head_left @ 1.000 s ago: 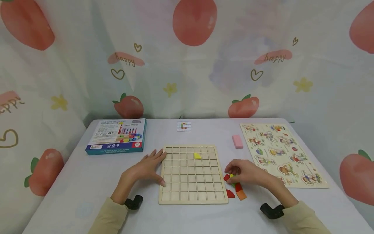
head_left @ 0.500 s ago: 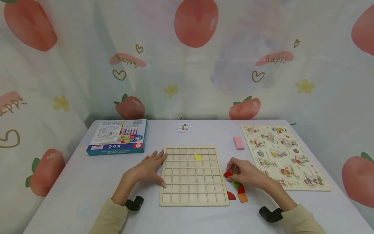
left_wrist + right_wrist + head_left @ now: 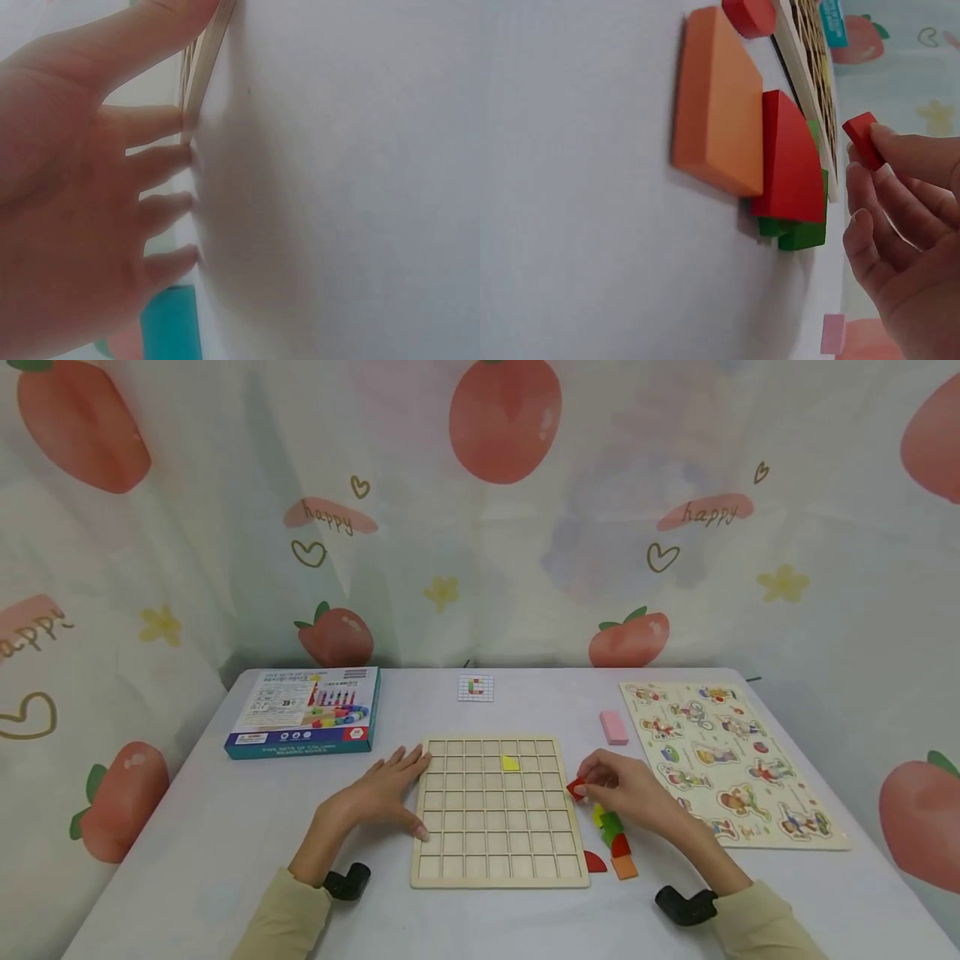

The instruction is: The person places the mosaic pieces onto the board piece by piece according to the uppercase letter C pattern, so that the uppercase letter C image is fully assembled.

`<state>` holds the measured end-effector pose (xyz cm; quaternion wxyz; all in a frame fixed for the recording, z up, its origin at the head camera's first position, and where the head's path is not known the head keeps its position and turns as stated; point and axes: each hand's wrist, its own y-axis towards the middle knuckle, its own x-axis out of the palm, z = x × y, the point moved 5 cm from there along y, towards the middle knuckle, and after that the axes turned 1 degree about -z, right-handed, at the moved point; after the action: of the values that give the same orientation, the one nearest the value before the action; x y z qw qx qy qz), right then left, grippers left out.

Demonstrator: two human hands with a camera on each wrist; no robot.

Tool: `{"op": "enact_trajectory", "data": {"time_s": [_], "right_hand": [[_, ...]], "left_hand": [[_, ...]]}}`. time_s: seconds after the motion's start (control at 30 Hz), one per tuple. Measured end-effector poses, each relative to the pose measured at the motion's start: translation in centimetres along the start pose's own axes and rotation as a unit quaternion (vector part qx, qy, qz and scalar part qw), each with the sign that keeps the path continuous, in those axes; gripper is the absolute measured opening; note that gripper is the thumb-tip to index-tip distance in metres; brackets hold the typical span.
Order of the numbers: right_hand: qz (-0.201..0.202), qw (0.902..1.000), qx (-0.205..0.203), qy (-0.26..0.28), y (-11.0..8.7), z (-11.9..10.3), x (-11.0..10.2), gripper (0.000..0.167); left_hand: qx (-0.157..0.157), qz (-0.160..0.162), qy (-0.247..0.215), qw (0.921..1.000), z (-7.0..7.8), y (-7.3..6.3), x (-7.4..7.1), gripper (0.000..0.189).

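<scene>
A wooden grid board lies in the middle of the table, with one yellow piece in a cell of its second row from the back. Along its left edge rests my left hand, fingers spread, thumb and fingertips at the frame. My right hand pinches a small red block between thumb and fingers, just off the board's right edge. Below that hand sit loose pieces: a green one, a red one with a curved side, an orange square and a red quarter-circle.
A flat teal-sided box stands at the back left. Behind the board lies a small pattern card with a coloured figure on a grid. To the right are a pink block and a large picture puzzle board.
My right hand has lifted the red block from the loose pieces and moved it slightly back, toward the board's edge, uncovering the green and yellow pieces. The left hand stays in place.
</scene>
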<state>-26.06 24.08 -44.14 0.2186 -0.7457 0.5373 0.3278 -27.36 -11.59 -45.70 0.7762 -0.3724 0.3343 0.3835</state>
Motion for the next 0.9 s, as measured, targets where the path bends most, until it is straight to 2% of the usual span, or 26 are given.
{"op": "enact_trajectory", "data": {"time_s": [0.17, 0.37, 0.7, 0.9], "right_hand": [[-0.007, 0.9988, 0.002, 0.049, 0.5, -1.0, 0.2, 0.019], [-0.018, 0.9965, -0.013, 0.080, 1.6, -2.4, 0.9, 0.018], [-0.061, 0.9912, -0.036, 0.112, 3.7, -3.5, 2.7, 0.028], [-0.070, 0.9915, -0.030, 0.105, 5.3, -4.0, 3.7, 0.030]], "left_hand": [[-0.007, 0.000, 0.005, 1.0000, -0.1, 0.0, -0.2, 0.117], [0.000, 0.001, 0.001, 1.0000, -0.2, 0.0, -0.4, 0.116], [0.003, -0.003, -0.010, 0.9999, -0.1, -0.1, -0.1, 0.115], [0.001, -0.003, -0.015, 0.9999, -0.1, -0.1, 0.1, 0.115]]}}
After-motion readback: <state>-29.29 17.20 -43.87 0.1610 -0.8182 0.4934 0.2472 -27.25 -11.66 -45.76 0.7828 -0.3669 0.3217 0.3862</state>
